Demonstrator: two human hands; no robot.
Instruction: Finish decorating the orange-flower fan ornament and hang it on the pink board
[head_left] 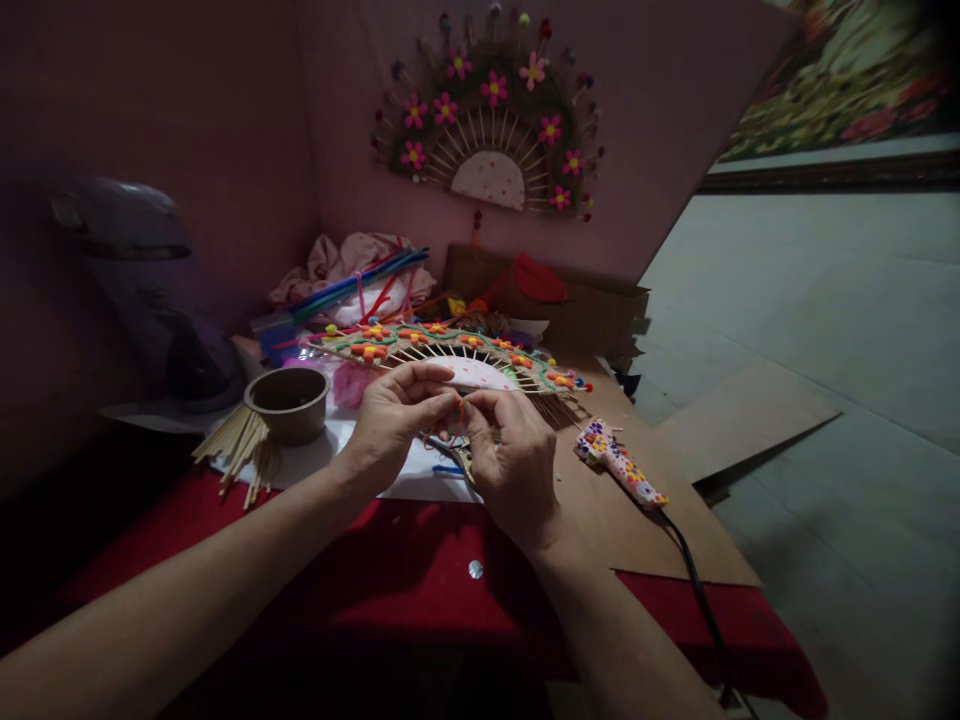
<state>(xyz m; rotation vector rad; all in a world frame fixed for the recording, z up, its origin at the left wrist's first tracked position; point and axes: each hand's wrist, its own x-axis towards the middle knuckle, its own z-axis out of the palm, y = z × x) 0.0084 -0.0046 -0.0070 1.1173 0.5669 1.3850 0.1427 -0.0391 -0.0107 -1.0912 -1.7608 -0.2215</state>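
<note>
Between my fingertips is a thin orange-red string [460,405], part of it hanging in a loop below. My left hand [401,415] pinches it from one side, and my right hand [514,450] pinches it from the other. Just behind both hands lies a decorative stick fan [472,372] with orange flowers, a green wavy trim and a white dotted half-circle at its base. Under the hands, partly hidden, are scissors [471,468] and a short blue piece [448,470] on white paper.
Left stand a brown bowl [287,400] and a bundle of wooden sticks [244,450]. A flower-patterned glue gun [619,465] with a black cord lies right, on cardboard [675,540]. Pipe cleaners [360,283] and cloth are heaped behind. Another fan [491,120] hangs on the wall.
</note>
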